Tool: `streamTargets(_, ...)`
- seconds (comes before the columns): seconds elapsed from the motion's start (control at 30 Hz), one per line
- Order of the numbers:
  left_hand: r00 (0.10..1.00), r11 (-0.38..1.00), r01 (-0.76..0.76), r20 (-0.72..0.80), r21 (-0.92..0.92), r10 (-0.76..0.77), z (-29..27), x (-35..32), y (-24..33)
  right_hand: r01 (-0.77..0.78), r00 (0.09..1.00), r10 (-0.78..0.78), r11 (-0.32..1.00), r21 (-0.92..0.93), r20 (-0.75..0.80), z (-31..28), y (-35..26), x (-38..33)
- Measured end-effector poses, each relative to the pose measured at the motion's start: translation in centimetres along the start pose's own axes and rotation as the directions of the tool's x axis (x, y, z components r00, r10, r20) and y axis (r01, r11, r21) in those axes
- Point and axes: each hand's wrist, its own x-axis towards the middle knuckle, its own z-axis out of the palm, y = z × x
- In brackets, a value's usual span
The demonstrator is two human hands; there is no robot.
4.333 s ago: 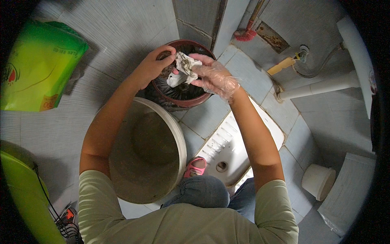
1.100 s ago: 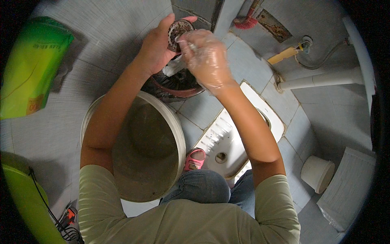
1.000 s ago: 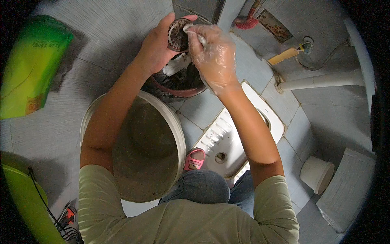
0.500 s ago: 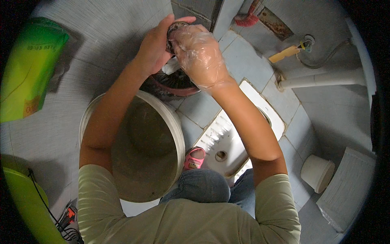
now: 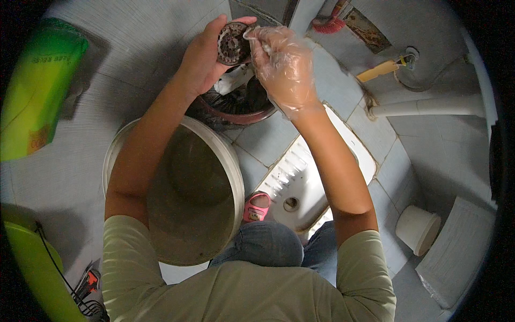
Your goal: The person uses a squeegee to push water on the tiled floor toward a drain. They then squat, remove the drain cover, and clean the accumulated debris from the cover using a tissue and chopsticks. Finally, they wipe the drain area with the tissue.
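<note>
My bare left hand (image 5: 199, 63) holds a round, dark, dirty drain strainer (image 5: 233, 44) with rings of holes, its face turned up. On my right hand (image 5: 287, 67) is a thin clear plastic glove. Its fingers are pinched together at the strainer's right edge; whatever lies between them is too small to make out. Beneath both hands stands a trash bin (image 5: 228, 119) with a dark red rim, lined with a black bag (image 5: 244, 99). White crumpled tissue (image 5: 232, 79) lies in the bag.
A large pale bucket (image 5: 236, 166) stands under my left forearm. Right of it, a white squat toilet (image 5: 298, 180) is set in the tiled floor. A green pack (image 5: 43, 86) is at the left. Along the right wall are a white pipe (image 5: 429, 108) and a small white tub (image 5: 418, 229).
My right hand has moved right, off the strainer's face to its edge. The strainer's holed face, mostly covered before, now shows. More of the bin is visible.
</note>
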Motion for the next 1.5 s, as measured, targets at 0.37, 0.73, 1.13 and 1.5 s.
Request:
streamTargets(0.37,1.0,0.998,0.02,-0.003,0.063,-0.02,-0.4,-0.2,-0.4,0.054,0.997,-0.055,0.998,0.025,0.061,1.2,0.3,-1.4)
streamTargets(0.73,1.0,0.995,0.004,-0.016,0.101,-0.002,-1.0,-0.2,-0.4,0.06,0.996,-0.061,0.998,0.012,0.065,0.9,0.6,-1.4)
streamTargets(1.13,1.0,0.993,-0.003,-0.012,0.121,0.004,-0.3,0.0,-0.4,0.076,0.993,-0.077,0.997,0.018,0.092,2.1,0.9,-1.8)
streamTargets(1.5,0.995,0.987,-0.038,-0.082,0.156,0.051,-0.3,-0.2,0.0,-0.587,0.809,0.54,0.743,0.321,0.231,-0.5,1.3,-2.2)
